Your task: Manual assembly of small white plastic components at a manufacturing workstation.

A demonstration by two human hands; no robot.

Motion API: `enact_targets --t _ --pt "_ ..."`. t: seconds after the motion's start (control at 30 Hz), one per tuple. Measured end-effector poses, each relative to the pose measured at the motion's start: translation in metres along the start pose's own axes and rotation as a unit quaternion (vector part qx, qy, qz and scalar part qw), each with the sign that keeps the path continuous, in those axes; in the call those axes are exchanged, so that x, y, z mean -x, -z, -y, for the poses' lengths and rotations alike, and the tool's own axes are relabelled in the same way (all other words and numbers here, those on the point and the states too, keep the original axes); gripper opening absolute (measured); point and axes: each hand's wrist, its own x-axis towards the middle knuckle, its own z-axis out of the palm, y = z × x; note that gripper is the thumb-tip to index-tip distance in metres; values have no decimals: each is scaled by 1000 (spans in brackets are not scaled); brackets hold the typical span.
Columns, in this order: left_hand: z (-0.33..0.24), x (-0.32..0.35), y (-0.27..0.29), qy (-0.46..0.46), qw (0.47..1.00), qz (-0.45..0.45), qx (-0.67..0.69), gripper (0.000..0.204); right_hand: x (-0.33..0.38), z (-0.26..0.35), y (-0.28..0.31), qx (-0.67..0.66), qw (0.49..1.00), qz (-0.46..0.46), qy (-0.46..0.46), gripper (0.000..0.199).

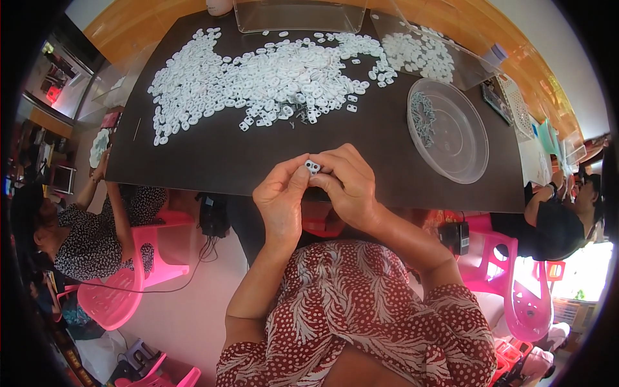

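Note:
Over the near edge of a dark table (219,158), my left hand (282,193) and my right hand (348,180) meet. Between their fingertips they pinch one small white plastic piece with dark holes (313,167). Both hands are closed on it; whether a second tiny part is between the fingers is hidden. Beyond them spreads a wide heap of similar white pieces (284,71). A few grey screw-like parts (298,111) lie at the heap's near side. To the right, a round clear plastic lid or tray (461,151) holds more small grey screw-like parts (422,119).
A clear bin (300,26) stands at the far edge. At the far right, another clear container (451,55) has white pieces by it. People sit at left (97,238) and right (561,216), on pink chairs (119,293). A thin stick (137,129) lies at left.

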Motion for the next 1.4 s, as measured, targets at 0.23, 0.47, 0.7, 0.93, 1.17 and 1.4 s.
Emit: enact_targets --t 0.23,0.47,0.7,0.93,1.17,1.4 --pt "-1 0 10 -18 999 23 -33 17 4 3 -1 -25 999 -7 -22 29" --pt "-7 0 16 -35 997 59 -33 22 2 5 -4 -90 995 0 -43 29" --pt "3 3 12 -94 995 38 -22 19 4 11 -9 -105 992 -31 -57 30" --pt "9 10 10 -106 994 9 -13 20 3 10 -14 -60 997 -50 11 30" --pt "13 14 9 -132 991 -1 -6 20 4 11 -15 -40 997 -53 44 30" --pt "10 17 11 -121 993 -10 -1 20 8 19 -15 -34 999 -18 20 32"
